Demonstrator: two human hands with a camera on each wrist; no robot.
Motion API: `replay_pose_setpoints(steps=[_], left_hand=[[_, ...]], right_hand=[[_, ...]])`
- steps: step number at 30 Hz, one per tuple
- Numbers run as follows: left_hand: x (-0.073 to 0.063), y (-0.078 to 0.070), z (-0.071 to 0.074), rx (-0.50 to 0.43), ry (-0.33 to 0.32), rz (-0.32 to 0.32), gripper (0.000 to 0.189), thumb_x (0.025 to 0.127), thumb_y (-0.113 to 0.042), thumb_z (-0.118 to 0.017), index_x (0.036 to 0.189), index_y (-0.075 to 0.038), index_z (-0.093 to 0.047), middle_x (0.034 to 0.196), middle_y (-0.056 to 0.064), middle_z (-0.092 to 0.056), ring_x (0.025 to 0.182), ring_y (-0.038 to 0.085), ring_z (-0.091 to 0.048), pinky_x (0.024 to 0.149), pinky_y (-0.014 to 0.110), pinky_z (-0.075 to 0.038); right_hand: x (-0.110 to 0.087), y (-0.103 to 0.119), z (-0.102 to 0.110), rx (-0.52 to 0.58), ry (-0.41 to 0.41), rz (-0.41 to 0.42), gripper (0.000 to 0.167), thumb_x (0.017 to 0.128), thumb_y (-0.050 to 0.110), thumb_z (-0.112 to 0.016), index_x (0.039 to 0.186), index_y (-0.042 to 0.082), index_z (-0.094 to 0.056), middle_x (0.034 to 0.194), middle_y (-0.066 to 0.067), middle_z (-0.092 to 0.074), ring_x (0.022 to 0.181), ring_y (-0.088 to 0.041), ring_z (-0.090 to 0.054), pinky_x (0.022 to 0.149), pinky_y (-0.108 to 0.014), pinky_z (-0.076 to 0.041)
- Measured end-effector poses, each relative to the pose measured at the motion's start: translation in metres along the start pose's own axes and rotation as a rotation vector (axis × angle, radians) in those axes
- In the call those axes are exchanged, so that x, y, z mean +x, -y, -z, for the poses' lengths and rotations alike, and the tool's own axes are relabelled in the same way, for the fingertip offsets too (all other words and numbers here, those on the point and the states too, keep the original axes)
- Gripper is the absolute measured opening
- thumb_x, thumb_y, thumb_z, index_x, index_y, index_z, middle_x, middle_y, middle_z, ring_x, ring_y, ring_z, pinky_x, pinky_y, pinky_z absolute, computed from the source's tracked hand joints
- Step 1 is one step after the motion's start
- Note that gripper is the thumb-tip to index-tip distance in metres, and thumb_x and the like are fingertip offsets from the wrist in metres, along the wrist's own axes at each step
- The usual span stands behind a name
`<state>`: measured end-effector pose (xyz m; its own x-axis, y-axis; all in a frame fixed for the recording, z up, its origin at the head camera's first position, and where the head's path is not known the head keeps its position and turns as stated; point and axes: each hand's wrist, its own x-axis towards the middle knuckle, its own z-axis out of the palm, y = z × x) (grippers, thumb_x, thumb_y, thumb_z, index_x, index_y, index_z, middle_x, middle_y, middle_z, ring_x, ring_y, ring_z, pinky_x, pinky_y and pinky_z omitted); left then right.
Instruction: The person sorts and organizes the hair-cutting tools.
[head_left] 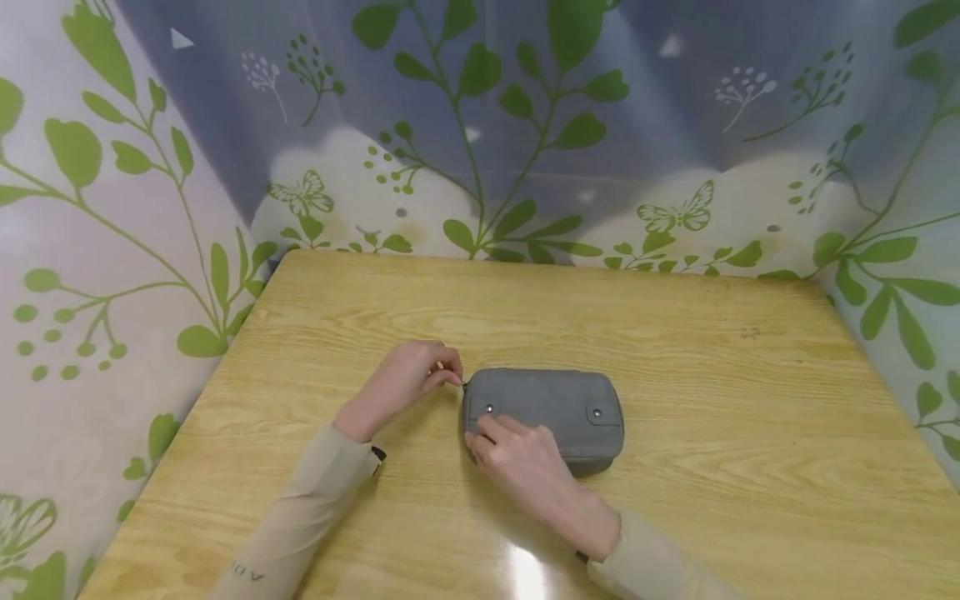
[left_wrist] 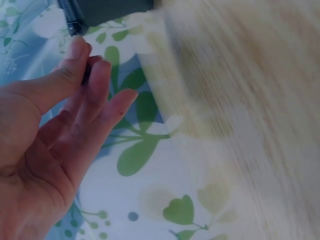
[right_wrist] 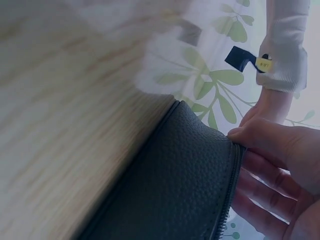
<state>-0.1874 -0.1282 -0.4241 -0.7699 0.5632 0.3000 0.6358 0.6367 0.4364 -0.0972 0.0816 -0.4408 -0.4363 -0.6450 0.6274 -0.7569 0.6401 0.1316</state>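
A grey zippered pouch with two metal studs lies on the wooden table, its grainy surface close up in the right wrist view. My left hand is at the pouch's far left corner, thumb and fingertips pinching a small dark zipper pull. Part of that pull is hidden between the fingers. My right hand grips the near left corner of the pouch, thumb on one side and fingers on the other. Zipper teeth run along the edge beside those fingers.
The wooden table extends around the pouch on all sides. Behind it and at both sides hangs a curtain printed with green leaves and butterflies. A dark strap with a yellow tag sits at the left sleeve.
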Motion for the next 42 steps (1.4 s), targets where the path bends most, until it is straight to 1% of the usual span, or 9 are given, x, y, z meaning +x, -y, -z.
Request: replay_pose_setpoints(steps=[8,15,21,24,29,31,34,37,42], left_hand=[[0.013,0.007,-0.003,0.021,0.031,0.042,0.009,0.09,-0.017,-0.076,0.082,-0.019,-0.073,0.081,-0.009,-0.069,0.07,0.005,-0.06,0.065,0.025,-0.051],[0.029,0.005,-0.005,0.063,0.065,0.041,0.01,0.089,-0.017,-0.077,0.081,-0.02,-0.071,0.081,-0.009,-0.07,0.069,0.005,-0.058,0.065,0.025,-0.05],[0.029,0.0,-0.005,0.129,0.07,0.023,0.005,0.092,-0.019,-0.074,0.087,-0.021,-0.074,0.085,-0.009,-0.069,0.069,0.005,-0.058,0.063,0.025,-0.049],[0.026,0.001,-0.005,0.117,0.074,0.001,0.008,0.095,-0.018,-0.071,0.094,-0.023,-0.076,0.088,-0.009,-0.067,0.072,0.006,-0.059,0.063,0.025,-0.049],[0.023,0.005,-0.007,0.092,0.082,-0.024,0.013,0.097,-0.015,-0.069,0.099,-0.024,-0.078,0.089,-0.009,-0.066,0.073,0.005,-0.06,0.063,0.024,-0.049],[0.023,0.006,-0.008,0.095,0.08,-0.027,0.014,0.097,-0.015,-0.069,0.099,-0.025,-0.078,0.089,-0.009,-0.066,0.074,0.004,-0.06,0.063,0.024,-0.049],[0.023,0.007,-0.008,0.091,0.075,-0.027,0.013,0.097,-0.016,-0.069,0.098,-0.025,-0.078,0.089,-0.01,-0.066,0.075,0.004,-0.06,0.064,0.025,-0.05],[0.023,0.008,-0.008,0.076,0.066,-0.029,0.012,0.096,-0.017,-0.07,0.097,-0.026,-0.078,0.09,-0.011,-0.066,0.076,0.005,-0.061,0.066,0.026,-0.05],[0.023,0.011,-0.01,0.046,0.054,-0.046,0.014,0.096,-0.017,-0.07,0.1,-0.027,-0.078,0.09,-0.01,-0.065,0.074,0.006,-0.059,0.064,0.026,-0.049]], right_hand=[[0.0,0.001,-0.001,-0.012,0.004,0.032,0.015,0.073,0.013,-0.09,0.086,0.013,-0.081,0.08,0.004,-0.068,0.067,-0.009,-0.064,0.043,-0.02,-0.048],[0.001,0.0,-0.001,0.004,0.019,0.055,0.013,0.075,0.011,-0.088,0.085,0.013,-0.08,0.081,0.005,-0.068,0.066,-0.009,-0.063,0.043,-0.019,-0.047],[0.002,-0.002,0.002,0.04,0.079,0.037,0.009,0.078,0.011,-0.085,0.085,0.014,-0.08,0.083,0.006,-0.067,0.067,-0.009,-0.063,0.044,-0.018,-0.047],[0.003,-0.008,0.006,0.126,0.135,0.0,0.009,0.081,0.017,-0.085,0.089,0.017,-0.081,0.083,0.007,-0.065,0.067,-0.008,-0.059,0.045,-0.015,-0.043],[0.001,-0.037,0.02,0.292,0.208,-0.119,0.018,0.087,0.024,-0.082,0.104,0.017,-0.081,0.095,0.005,-0.069,0.085,-0.012,-0.062,0.062,-0.019,-0.052],[-0.002,-0.054,0.024,0.286,0.23,-0.18,0.023,0.088,0.021,-0.081,0.111,0.016,-0.079,0.106,0.001,-0.072,0.099,-0.019,-0.064,0.077,-0.03,-0.057],[-0.007,-0.08,0.026,0.252,0.295,-0.261,0.032,0.092,0.018,-0.077,0.123,0.013,-0.074,0.123,-0.007,-0.07,0.117,-0.031,-0.061,0.095,-0.048,-0.053],[-0.014,-0.101,0.024,0.301,0.388,-0.312,0.037,0.097,0.018,-0.07,0.133,0.012,-0.068,0.132,-0.011,-0.066,0.124,-0.036,-0.059,0.101,-0.057,-0.047],[-0.024,-0.121,0.016,0.513,0.437,-0.369,0.036,0.102,0.014,-0.061,0.138,0.014,-0.064,0.134,-0.008,-0.066,0.122,-0.03,-0.062,0.099,-0.052,-0.05]])
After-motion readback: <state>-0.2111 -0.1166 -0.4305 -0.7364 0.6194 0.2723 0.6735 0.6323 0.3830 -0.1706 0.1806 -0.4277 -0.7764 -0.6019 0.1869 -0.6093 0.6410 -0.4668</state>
